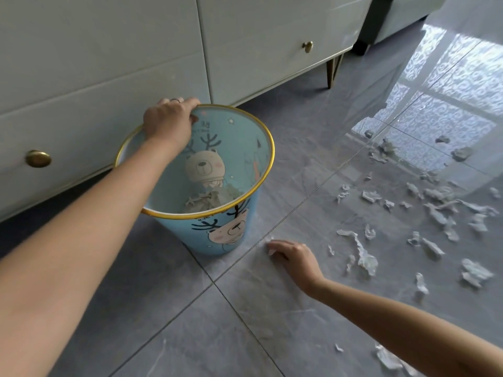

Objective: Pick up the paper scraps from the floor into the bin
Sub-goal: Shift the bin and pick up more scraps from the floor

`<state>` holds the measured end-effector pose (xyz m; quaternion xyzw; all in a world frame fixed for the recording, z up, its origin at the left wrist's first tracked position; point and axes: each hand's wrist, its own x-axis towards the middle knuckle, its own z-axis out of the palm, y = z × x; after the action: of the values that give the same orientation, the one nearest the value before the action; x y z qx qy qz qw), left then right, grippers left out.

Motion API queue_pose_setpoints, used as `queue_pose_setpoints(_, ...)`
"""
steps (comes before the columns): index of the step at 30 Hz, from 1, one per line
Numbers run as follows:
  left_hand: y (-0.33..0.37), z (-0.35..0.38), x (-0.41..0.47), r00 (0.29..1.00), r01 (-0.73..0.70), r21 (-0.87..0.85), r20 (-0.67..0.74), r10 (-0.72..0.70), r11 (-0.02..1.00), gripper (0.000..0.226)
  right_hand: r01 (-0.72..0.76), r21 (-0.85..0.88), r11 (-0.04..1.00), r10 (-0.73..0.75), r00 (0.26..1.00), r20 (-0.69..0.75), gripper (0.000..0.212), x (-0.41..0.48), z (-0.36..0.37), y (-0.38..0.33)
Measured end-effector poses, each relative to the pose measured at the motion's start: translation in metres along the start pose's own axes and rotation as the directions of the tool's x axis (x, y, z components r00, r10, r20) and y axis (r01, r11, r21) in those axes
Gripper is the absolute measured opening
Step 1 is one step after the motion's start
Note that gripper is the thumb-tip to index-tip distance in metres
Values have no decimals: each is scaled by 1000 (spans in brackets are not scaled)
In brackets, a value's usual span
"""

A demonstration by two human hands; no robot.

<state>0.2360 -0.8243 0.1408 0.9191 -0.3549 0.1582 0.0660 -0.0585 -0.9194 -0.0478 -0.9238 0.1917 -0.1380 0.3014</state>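
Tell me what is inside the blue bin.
Crumpled paper scraps lie at the bottom of the bin. Its near wall hides part of the bottom, so the full amount is unseen.

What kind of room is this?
Probably a room in a home, maybe a living room: a pale cabinet with brass-knobbed drawers, a glossy grey tiled floor, and a small blue bin printed with cartoon bears.

The bin [177, 229], a pale blue round tub with a gold rim and antlered-bear prints, stands at centre frame with crumpled paper [215, 198] in its bottom. White paper scraps [364, 257], torn and crumpled, lie scattered on the grey floor [190, 322] across the right side, some at the lower right edge.
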Motion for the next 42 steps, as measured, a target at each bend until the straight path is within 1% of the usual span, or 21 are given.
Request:
queue_pose_setpoints(1, -2, 0, 0, 1000, 13, 2, 1, -13, 1000, 32, -147, 103, 984, 157, 983, -93, 28, 1, -4, -1)
queue_pose_setpoints(3, -5, -2, -2, 999, 34, 0, -7, -34, 999, 32, -369, 346, 863, 462, 853, -243, 27, 7, -18, -6)
queue_pose_setpoints(5, -9, -6, -8, 998, 58, 0, -28, -58, 998, 32, -363, 541, 759, 581, 753, -308, 25, 20, -39, -18)
queue_pose_setpoints(7, -12, -8, -15, 997, 50, 0, -60, -50, 999, 31, -207, 729, 652, 603, 725, -334, 27, 41, -67, -38)
queue_pose_setpoints(8, -13, -9, -18, 996, 39, -1, -79, -39, 999, 30, -107, 780, 616, 584, 726, -361, 28, 51, -83, -51)
queue_pose_setpoints(10, -12, -12, -23, 995, 17, -4, -102, -17, 1000, 29, 90, 771, 630, 477, 739, -476, 29, 70, -112, -82)
queue_pose_setpoints(12, -11, -14, -26, 993, 30, -35, -110, -33, 999, 30, 315, 633, 707, 248, 729, -639, 27, 78, -135, -116)
queue_pose_setpoints(14, -5, -17, -29, 992, 52, -73, -108, -60, 996, 31, 489, 423, 763, -33, 683, -730, 24, 79, -147, -142)
queue_pose_setpoints(16, 3, -17, -34, 993, 33, -87, -108, -42, 996, 35, 538, 334, 774, -185, 697, -693, 20, 78, -147, -156)
queue_pose_setpoints(21, 23, -29, -47, 982, -79, -94, -178, 61, 992, 43, 414, 258, 873, -252, 835, -489, 19, 75, -139, -152)
queue_pose_setpoints(23, 28, -32, -52, 978, -104, -81, -192, 87, 991, 44, 392, 235, 889, -314, 898, -309, 24, 64, -143, -146)
queue_pose_setpoints(25, 33, -34, -56, 975, -120, -91, -197, 101, 989, 44, 364, 183, 913, -337, 928, -160, 31, 47, -151, -138)
queue_pose_setpoints(26, 37, -35, -58, 974, -130, -96, -201, 109, 987, 44, 350, 191, 917, -325, 933, -153, 34, 38, -157, -133)
queue_pose_setpoints(29, 50, -38, -61, 978, -132, -111, -178, 111, 985, 42, 249, 292, 923, -161, 942, -294, 38, 18, -177, -107)
queue_pose_setpoints(31, 58, -38, -64, 982, -133, -126, -152, 114, 983, 42, 81, 293, 953, 19, 946, -324, 37, 8, -184, -72)
queue_pose_setpoints(33, 72, -38, -68, 983, -149, -144, -132, 130, 978, 42, -188, 193, 963, 231, 944, -234, 34, -9, -185, -17)
queue_pose_setpoints(34, 77, -37, -71, 984, -153, -151, -118, 136, 977, 43, -333, 91, 938, 343, 930, -129, 44, -20, -181, 9)
queue_pose_setpoints(36, 92, -32, -76, 980, -185, -162, -99, 171, 969, 44, -532, -168, 830, 549, 833, 70, 80, -50, -173, 56)
queue_pose_setpoints(38, 101, -27, -80, 976, -208, -150, -90, 196, 967, 45, -565, -337, 753, 637, 753, 162, 103, -71, -155, 81)
queue_pose_setpoints(40, 107, -21, -79, 969, -238, -141, -102, 225, 961, 44, -554, -350, 755, 634, 752, 179, 110, -78, -139, 94)
queue_pose_setpoints(42, 107, -17, -76, 963, -255, -136, -126, 239, 957, 43, -566, -317, 761, 623, 775, 110, 105, -66, -133, 102)
